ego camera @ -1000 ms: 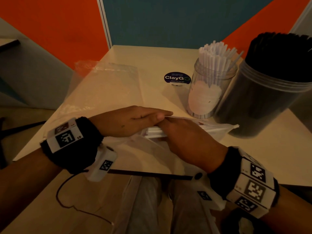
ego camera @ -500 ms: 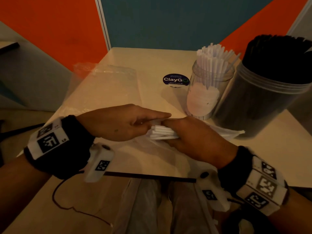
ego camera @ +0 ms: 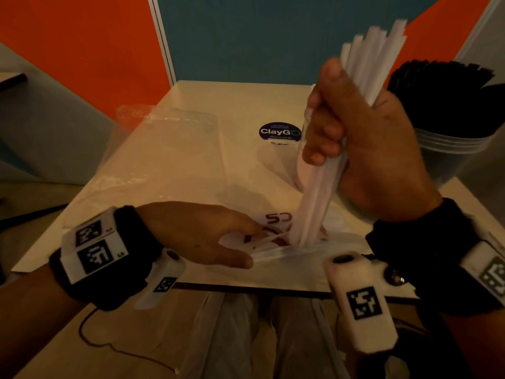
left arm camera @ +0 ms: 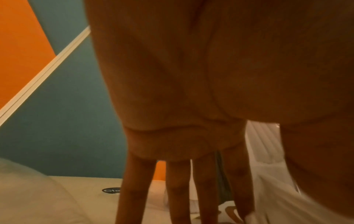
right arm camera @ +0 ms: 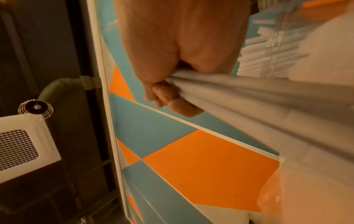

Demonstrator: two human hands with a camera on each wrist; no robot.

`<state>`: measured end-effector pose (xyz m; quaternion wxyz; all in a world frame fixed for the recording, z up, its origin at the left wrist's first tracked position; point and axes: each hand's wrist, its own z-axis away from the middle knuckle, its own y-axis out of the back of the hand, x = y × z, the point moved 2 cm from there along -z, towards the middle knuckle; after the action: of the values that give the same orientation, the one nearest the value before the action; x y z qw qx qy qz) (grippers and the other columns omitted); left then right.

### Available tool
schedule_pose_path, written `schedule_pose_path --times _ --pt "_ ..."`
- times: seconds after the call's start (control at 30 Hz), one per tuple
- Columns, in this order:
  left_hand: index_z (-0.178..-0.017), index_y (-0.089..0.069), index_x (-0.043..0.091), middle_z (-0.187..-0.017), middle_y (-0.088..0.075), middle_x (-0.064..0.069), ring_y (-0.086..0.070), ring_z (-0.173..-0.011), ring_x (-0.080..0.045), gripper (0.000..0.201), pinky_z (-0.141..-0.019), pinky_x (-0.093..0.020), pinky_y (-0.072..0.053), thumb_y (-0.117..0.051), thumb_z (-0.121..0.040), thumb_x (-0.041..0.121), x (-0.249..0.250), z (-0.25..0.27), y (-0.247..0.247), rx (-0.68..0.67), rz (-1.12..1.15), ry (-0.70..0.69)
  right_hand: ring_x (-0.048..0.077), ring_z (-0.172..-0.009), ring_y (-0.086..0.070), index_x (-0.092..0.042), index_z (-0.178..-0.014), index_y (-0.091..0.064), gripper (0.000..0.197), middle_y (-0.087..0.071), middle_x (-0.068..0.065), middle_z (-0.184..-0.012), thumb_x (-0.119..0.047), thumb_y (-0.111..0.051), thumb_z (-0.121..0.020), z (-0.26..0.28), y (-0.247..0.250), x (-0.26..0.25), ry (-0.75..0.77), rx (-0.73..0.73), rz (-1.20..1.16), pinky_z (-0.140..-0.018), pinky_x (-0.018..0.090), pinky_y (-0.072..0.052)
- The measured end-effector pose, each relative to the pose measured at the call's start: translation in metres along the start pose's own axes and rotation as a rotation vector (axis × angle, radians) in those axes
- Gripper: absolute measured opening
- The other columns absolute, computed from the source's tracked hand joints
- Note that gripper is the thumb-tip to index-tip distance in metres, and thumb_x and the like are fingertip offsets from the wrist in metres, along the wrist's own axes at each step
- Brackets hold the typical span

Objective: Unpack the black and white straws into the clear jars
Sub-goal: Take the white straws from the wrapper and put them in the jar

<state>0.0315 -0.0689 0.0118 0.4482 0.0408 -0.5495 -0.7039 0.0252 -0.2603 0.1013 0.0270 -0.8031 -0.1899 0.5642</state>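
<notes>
My right hand (ego camera: 328,119) is raised above the table and grips a bundle of white straws (ego camera: 317,198) almost upright. The bundle's lower ends still meet the mouth of the printed plastic bag (ego camera: 338,239) at the front edge. In the right wrist view my fingers (right arm camera: 172,103) curl round the white straws (right arm camera: 249,103). My left hand (ego camera: 246,247) lies on the bag, its straight fingers (left arm camera: 178,189) pressing it down. The clear jar of white straws (right arm camera: 268,57) is mostly hidden behind my right hand. A larger clear jar of black straws (ego camera: 451,119) stands at the right.
An empty clear plastic bag (ego camera: 164,160) lies spread over the left half of the beige table (ego camera: 240,99). A dark round ClayGo sticker (ego camera: 279,131) sits mid-table. Orange and teal wall panels close the back. My knees are below the front edge.
My right hand has pulled the white straws out of the bag, lifting them from flat to nearly upright. My left hand has slid back and stays down on the bag.
</notes>
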Motion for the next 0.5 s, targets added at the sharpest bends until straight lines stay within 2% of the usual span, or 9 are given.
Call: schedule_pose_path --times 0.1,0.17,0.23,0.3,0.33,0.43,0.5 --pt "-0.136 -0.046 0.039 -0.142 -0.043 0.023 -0.041 -0.127 0.003 0.085 -0.111 -0.027 -0.033 -0.044 -0.066 0.086 0.008 -0.003 0.008 -0.011 0.008 0.064 0.007 -0.04 -0.029 -0.013 -0.072 -0.052 0.034 -0.03 -0.005 -0.048 -0.031 -0.043 -0.099 -0.003 -0.004 -0.004 -0.012 0.016 -0.086 -0.041 0.021 -0.031" --pt "-0.128 -0.051 0.042 -0.135 -0.048 0.025 -0.044 -0.12 0.008 0.08 -0.107 -0.017 -0.034 -0.046 -0.063 0.088 0.017 -0.004 0.017 0.055 0.056 0.056 0.006 -0.039 -0.028 -0.014 -0.072 -0.051 0.035 -0.029 -0.006 -0.048 -0.033 -0.042 -0.1 -0.005 -0.006 -0.007 -0.003 0.05 -0.131 -0.04 0.02 -0.029" --pt "-0.128 -0.044 0.046 -0.13 -0.051 0.028 -0.046 -0.115 0.013 0.069 -0.099 -0.007 -0.035 -0.054 -0.068 0.079 0.032 -0.007 0.028 0.164 0.198 -0.021 0.005 -0.039 -0.029 -0.014 -0.072 -0.05 0.035 -0.03 -0.006 -0.048 -0.032 -0.041 -0.1 -0.008 -0.009 -0.007 0.025 0.09 -0.151 -0.04 0.02 -0.03" --pt "-0.124 -0.038 0.05 -0.119 -0.057 0.027 -0.053 -0.11 0.011 0.061 -0.092 -0.01 -0.044 -0.064 -0.072 0.064 0.047 -0.013 0.035 0.297 0.384 -0.109 0.006 -0.04 -0.032 -0.013 -0.072 -0.051 0.034 -0.032 -0.005 -0.048 -0.031 -0.043 -0.099 -0.01 -0.013 -0.002 0.051 0.123 -0.155 -0.041 0.021 -0.032" --pt "-0.118 -0.04 0.047 -0.11 -0.062 0.022 -0.06 -0.102 0.006 0.052 -0.086 -0.014 -0.049 -0.068 -0.075 0.053 0.054 -0.018 0.037 0.368 0.455 -0.159 0.006 -0.04 -0.034 -0.013 -0.072 -0.051 0.033 -0.033 -0.005 -0.048 -0.031 -0.044 -0.099 -0.01 -0.015 0.001 0.059 0.137 -0.16 -0.042 0.022 -0.034" --pt "-0.105 -0.054 0.024 -0.088 -0.066 0.002 -0.068 -0.07 -0.013 0.021 -0.066 -0.028 -0.057 -0.066 -0.089 0.02 0.06 -0.034 0.041 0.545 0.547 -0.237 0.008 -0.044 -0.04 -0.013 -0.073 -0.052 0.03 -0.039 -0.004 -0.05 -0.027 -0.046 -0.099 -0.011 -0.013 0.007 0.085 0.158 -0.161 -0.048 0.025 -0.04" --pt "-0.1 -0.056 0.013 -0.08 -0.062 0.006 -0.062 -0.056 -0.011 0.007 -0.055 -0.031 -0.055 -0.058 -0.094 0.011 0.056 -0.04 0.042 0.606 0.561 -0.227 0.012 -0.052 -0.047 -0.014 -0.072 -0.054 0.027 -0.046 -0.002 -0.055 -0.022 -0.05 -0.097 -0.011 -0.007 0.004 0.113 0.165 -0.153 -0.057 0.029 -0.045"
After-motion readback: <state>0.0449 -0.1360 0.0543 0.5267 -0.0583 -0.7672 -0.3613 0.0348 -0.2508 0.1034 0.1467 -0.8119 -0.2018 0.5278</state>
